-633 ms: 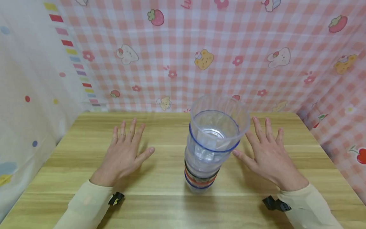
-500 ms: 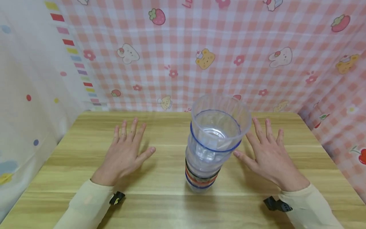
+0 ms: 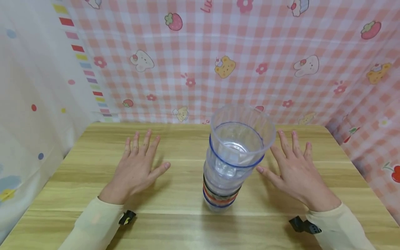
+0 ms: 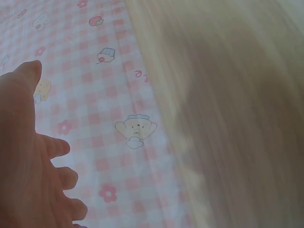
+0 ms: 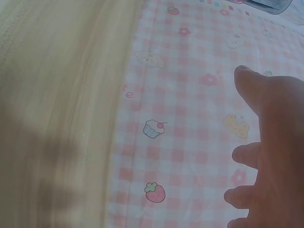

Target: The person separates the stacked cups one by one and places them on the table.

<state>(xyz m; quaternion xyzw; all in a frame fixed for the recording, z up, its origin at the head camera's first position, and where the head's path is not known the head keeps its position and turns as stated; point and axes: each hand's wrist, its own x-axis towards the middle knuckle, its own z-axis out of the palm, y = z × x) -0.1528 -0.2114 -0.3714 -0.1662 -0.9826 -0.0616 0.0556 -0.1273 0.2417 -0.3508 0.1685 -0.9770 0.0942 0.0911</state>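
A tall stack of clear plastic cups (image 3: 229, 163) stands upright on the wooden table, right of the middle in the head view. Blue, red and black bands ring its sides, and the wide top cup is open upward. Left of it, my left hand (image 3: 132, 172) is held palm down with fingers spread, apart from the stack. My right hand (image 3: 295, 173) is spread the same way on the other side, its thumb close to the cups in the head view. Neither hand holds anything. In the right wrist view, part of a clear cup (image 5: 273, 4) shows at the top edge.
Behind the wooden table (image 3: 175, 229) hangs a pink checked cloth (image 3: 193, 45) with cartoon prints. A white dotted cloth (image 3: 34, 83) covers the left side, and checked cloth continues on the right. Each sleeve cuff has a small black device (image 3: 127, 217) beside it.
The head view has shifted very slightly. Both hands and the stack of cups keep their places.
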